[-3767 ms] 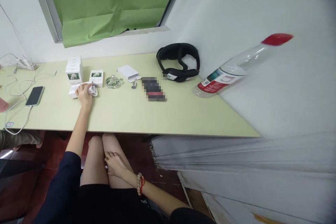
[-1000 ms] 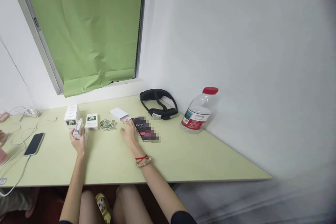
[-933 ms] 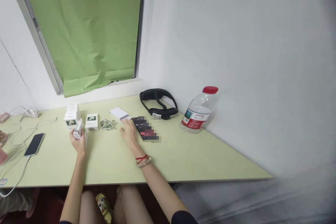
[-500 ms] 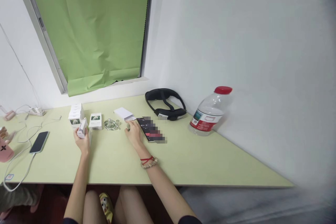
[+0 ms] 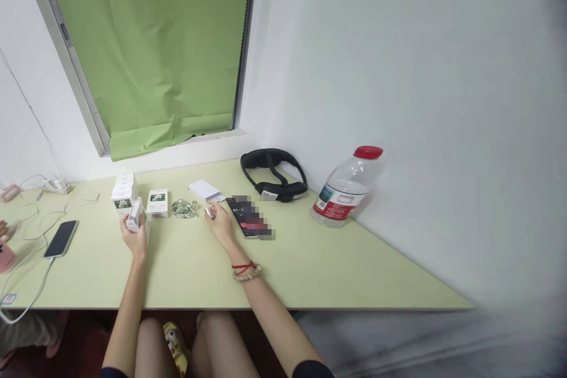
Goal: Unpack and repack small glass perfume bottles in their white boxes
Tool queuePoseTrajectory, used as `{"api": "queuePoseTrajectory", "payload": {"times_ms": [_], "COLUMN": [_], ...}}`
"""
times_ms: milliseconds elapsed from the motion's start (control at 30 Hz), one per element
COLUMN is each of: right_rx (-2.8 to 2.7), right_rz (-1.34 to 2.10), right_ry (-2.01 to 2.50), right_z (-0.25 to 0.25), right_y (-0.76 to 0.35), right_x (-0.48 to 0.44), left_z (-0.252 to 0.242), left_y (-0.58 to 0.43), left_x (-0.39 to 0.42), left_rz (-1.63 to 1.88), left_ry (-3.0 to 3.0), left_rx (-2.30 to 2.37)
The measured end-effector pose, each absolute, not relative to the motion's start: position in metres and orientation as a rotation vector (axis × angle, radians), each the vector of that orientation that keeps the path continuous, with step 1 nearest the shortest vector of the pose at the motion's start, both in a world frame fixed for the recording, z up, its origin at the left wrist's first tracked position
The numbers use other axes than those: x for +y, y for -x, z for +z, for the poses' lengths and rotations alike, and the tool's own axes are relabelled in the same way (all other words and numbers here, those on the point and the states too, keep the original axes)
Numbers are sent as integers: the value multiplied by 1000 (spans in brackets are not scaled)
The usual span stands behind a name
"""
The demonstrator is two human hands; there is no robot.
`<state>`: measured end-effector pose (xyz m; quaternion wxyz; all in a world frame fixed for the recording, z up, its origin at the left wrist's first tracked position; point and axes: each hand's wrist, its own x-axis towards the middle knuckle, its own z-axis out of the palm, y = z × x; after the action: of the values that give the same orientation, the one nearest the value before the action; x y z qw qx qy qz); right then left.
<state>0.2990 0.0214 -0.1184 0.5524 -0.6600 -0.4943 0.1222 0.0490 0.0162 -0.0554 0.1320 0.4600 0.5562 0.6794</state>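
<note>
My left hand (image 5: 134, 242) is closed around a small white box (image 5: 134, 216), held upright above the table. My right hand (image 5: 220, 225) pinches a small shiny silvery piece (image 5: 209, 212), too small to name surely. Between the hands stands a clear, squat glass bottle (image 5: 181, 208), with a small glass piece (image 5: 194, 207) beside it. A white box with a flower picture (image 5: 158, 203) lies left of the bottle. Behind my left hand is a row of similar white boxes (image 5: 124, 191). An opened white carton (image 5: 206, 190) rests just beyond my right hand.
Right of my right hand lies a phone (image 5: 243, 217) with a lit screen. A black headset (image 5: 274, 180) and a large water bottle (image 5: 343, 195) with a red cap stand by the wall. A charging phone (image 5: 62, 239), cables and another person's hand (image 5: 3, 230) are at left.
The whole view has shifted slightly, moving things left in the picture. The silvery piece in my right hand shows more plainly at the fingertips. My left hand keeps the white box.
</note>
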Motion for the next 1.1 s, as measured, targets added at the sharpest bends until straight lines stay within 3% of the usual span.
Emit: {"api": "queuePoseTrajectory", "payload": {"times_ms": [333, 533, 667, 900, 1100], "right_rx": [-1138, -1113, -1217, -1079, -1126], "right_rz": [362, 573, 602, 313, 504], "right_ry": [1437, 1377, 1305, 1304, 1097], "right_z": [-115, -112, -109, -88, -68], "right_y": [-300, -291, -286, -286, -275], "right_x": [22, 22, 20, 6, -6], "left_z": [-53, -54, -56, -67, -74], "left_y": [-51, -54, -57, -58, -60], "left_x": [15, 8, 2, 1, 4], "left_rz": [1927, 1953, 1799, 1342, 1228], "left_ry": [-1339, -1542, -1799, -2458, -2758], "left_rx": [1605, 1529, 1431, 1170, 1161]}}
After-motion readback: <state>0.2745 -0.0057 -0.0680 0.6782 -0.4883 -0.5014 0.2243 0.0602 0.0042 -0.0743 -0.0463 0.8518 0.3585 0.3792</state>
